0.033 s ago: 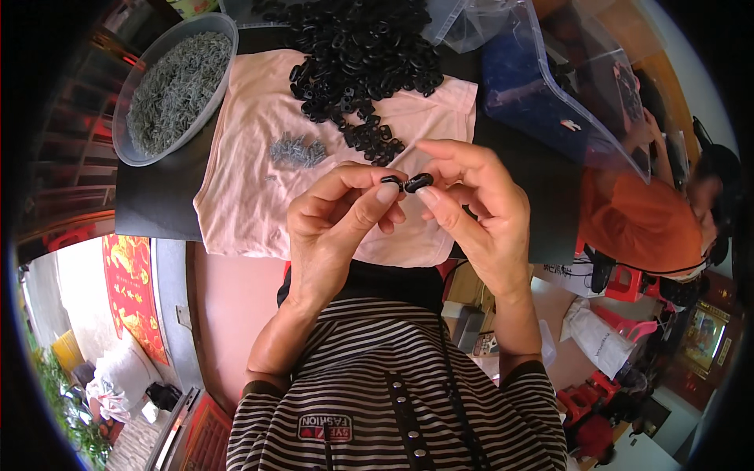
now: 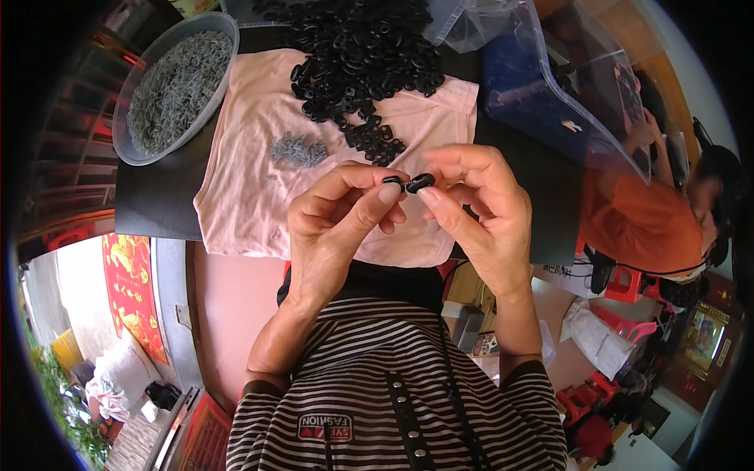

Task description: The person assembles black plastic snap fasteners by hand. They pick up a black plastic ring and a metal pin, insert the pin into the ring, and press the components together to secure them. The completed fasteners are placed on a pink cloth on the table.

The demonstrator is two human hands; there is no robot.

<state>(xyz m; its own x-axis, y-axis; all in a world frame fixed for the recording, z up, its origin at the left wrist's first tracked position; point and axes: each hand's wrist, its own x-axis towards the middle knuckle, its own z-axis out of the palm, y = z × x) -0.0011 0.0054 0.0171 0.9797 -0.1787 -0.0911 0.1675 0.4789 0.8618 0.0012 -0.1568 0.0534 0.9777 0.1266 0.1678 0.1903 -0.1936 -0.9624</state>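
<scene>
My left hand (image 2: 334, 212) pinches a small black plastic piece (image 2: 392, 180) between thumb and forefinger. Against it, tip to tip, my right hand (image 2: 483, 212) grips a larger rounded black plastic piece (image 2: 422, 183) with thumb and fingers. A thin, ridged bit like a small spring (image 2: 406, 185) bridges the two pieces. My right forefinger is raised and slightly blurred. Beyond my hands, a loose trail of black plastic parts (image 2: 375, 141) runs back to a big heap (image 2: 361, 55). Left of that trail lies a little pile of grey spring-like pieces (image 2: 298, 151).
A pink cloth (image 2: 243, 188) covers part of the black table (image 2: 542, 228). An oval plastic tub (image 2: 233, 59) of grey pieces stands at the far left. Clear and blue plastic bins (image 2: 510, 86) sit at the far right. Another person in an orange top (image 2: 640, 224) is on the right.
My right forefinger has shifted slightly downward. Both hands keep their hold on the black pieces, and all else looks the same.
</scene>
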